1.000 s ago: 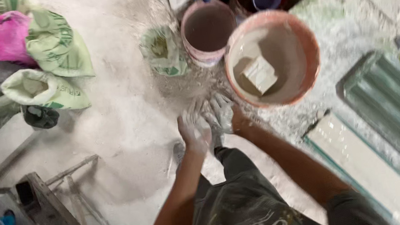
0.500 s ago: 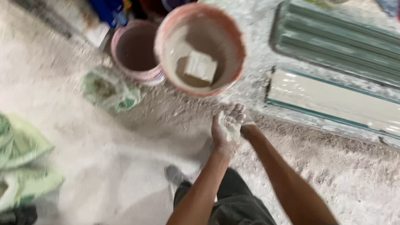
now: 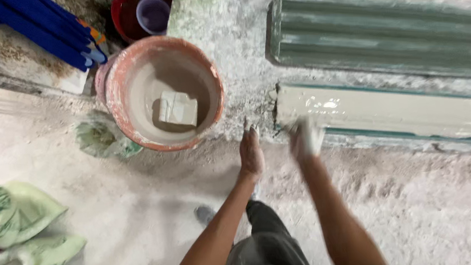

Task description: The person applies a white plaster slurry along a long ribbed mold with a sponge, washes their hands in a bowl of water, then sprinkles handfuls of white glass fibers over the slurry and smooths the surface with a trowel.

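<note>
My left hand (image 3: 250, 151) hangs flat with fingers together and pointing away, just right of a pink bucket (image 3: 131, 128). Pale wet plaster and a square white block (image 3: 177, 109) fill the bucket's bottom. My right hand (image 3: 305, 137) is coated white and blurred. It touches the near end of a long mould filled with wet plaster (image 3: 395, 114). Neither hand holds anything. My dark trousers (image 3: 267, 250) and one shoe (image 3: 204, 214) show below.
A second long ribbed green mould (image 3: 387, 31) lies beyond the filled one. A red bucket with a purple cup (image 3: 152, 14) stands at the back, beside blue rods (image 3: 36, 31). Green sacks (image 3: 14, 228) lie at the left. A crumpled bag (image 3: 104, 140) sits beside the pink bucket.
The hands were pressed together in front of me; now they are apart, the right reaching the filled mould. The view has shifted right, bringing the moulds closer.
</note>
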